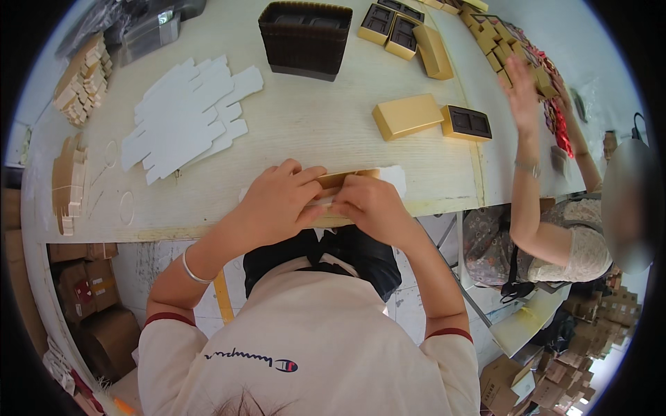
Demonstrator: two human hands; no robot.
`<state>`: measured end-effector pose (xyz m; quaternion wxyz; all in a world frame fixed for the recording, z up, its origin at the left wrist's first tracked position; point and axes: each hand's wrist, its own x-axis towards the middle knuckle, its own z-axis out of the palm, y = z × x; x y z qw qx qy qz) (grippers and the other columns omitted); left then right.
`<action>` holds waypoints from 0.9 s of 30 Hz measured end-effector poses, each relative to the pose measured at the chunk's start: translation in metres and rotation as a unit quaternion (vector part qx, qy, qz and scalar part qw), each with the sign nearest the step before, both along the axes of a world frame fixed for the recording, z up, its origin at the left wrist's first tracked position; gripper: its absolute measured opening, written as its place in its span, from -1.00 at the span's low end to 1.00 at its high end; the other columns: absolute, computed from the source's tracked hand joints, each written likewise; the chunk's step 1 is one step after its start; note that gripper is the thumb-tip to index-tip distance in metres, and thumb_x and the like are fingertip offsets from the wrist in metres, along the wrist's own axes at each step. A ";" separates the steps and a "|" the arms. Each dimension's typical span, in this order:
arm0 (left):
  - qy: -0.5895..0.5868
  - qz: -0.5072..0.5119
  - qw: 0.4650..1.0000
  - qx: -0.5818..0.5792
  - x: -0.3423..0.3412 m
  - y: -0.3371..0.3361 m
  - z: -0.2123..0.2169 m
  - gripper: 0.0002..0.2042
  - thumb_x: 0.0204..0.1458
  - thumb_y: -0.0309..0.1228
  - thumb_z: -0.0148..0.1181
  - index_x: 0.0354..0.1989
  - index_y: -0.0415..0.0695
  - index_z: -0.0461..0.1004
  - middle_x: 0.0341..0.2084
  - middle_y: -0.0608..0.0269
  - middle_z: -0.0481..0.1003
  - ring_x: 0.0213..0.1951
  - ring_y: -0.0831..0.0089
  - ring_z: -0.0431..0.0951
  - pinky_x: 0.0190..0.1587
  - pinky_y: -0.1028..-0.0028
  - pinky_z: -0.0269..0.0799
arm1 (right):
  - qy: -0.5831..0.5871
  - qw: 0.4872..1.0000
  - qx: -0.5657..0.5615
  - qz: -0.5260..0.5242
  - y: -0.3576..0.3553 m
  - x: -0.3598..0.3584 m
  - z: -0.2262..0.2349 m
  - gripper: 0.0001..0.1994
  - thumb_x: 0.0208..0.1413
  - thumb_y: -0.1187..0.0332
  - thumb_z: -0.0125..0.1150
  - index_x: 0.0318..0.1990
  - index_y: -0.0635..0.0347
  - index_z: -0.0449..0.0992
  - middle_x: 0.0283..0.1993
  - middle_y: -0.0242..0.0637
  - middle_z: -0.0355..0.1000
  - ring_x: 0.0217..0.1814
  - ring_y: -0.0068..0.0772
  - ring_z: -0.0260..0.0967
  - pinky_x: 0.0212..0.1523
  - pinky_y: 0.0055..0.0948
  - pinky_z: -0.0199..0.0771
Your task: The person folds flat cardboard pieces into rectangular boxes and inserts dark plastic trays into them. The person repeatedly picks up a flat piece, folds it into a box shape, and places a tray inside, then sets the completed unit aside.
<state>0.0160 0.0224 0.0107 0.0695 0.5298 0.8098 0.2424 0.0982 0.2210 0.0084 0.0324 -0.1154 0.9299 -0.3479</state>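
At the table's near edge, a partly folded gold carton (334, 182) with white inner sides lies between my two hands. My left hand (279, 197) grips its left end, fingers curled over the panels. On the right end, my right hand (371, 204) pinches the carton with bent fingers. White card (393, 179) shows just beyond my right hand. Both hands cover much of the carton, so its lower folds are hidden. Ahead to the left lies a fanned pile of flat white carton blanks (184, 118).
A stack of dark brown plastic trays (305, 45) stands at the back. Right of it are gold boxes (408, 116), some holding dark inserts (466, 123). Gold blanks (69, 184) lie far left. A co-worker's arm (525, 139) reaches over the table at right, near small gold boxes (496, 45).
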 end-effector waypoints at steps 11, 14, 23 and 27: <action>0.065 0.160 0.984 0.044 0.005 0.018 -0.024 -0.83 -0.06 -0.36 0.28 -0.38 -0.20 0.52 -0.09 0.27 0.43 -0.27 0.29 0.43 -0.25 0.36 0.43 | 0.185 0.978 0.096 0.006 -0.020 0.005 -0.012 -0.54 -0.10 0.43 0.29 0.03 0.20 0.38 0.02 -0.14 0.31 -0.07 -0.16 0.35 -0.16 -0.32 0.37; -0.072 0.132 0.988 0.033 0.005 0.015 -0.007 -0.72 -0.10 -0.39 0.32 -0.22 -0.26 0.50 0.09 0.11 0.32 -0.16 0.19 0.44 -0.17 0.36 0.46 | 0.149 0.989 -0.022 0.003 -0.012 0.003 -0.017 -0.50 -0.15 0.49 0.32 0.04 0.18 0.36 0.05 -0.12 0.26 -0.13 -0.11 0.36 -0.16 -0.25 0.41; -0.142 -0.101 0.985 0.012 -0.016 -0.033 -0.004 -0.47 -0.25 -0.43 0.44 -0.02 -0.21 0.41 0.12 0.17 0.29 -0.04 0.21 0.42 -0.07 0.37 0.46 | 0.156 0.985 -0.039 0.061 0.001 0.007 -0.016 -0.70 -0.22 0.40 0.43 -0.28 0.16 0.49 0.01 -0.13 0.25 -0.15 -0.05 0.36 -0.15 -0.21 0.43; -0.063 -0.126 0.988 0.066 -0.021 -0.024 -0.018 -0.63 -0.24 -0.34 0.42 -0.23 -0.15 0.47 -0.22 0.33 0.44 -0.18 0.32 0.45 -0.21 0.39 0.45 | 0.163 0.985 -0.041 0.031 -0.005 0.011 -0.013 -0.73 -0.25 0.39 0.45 -0.37 0.21 0.48 -0.10 -0.14 0.31 -0.15 -0.06 0.33 -0.15 -0.22 0.41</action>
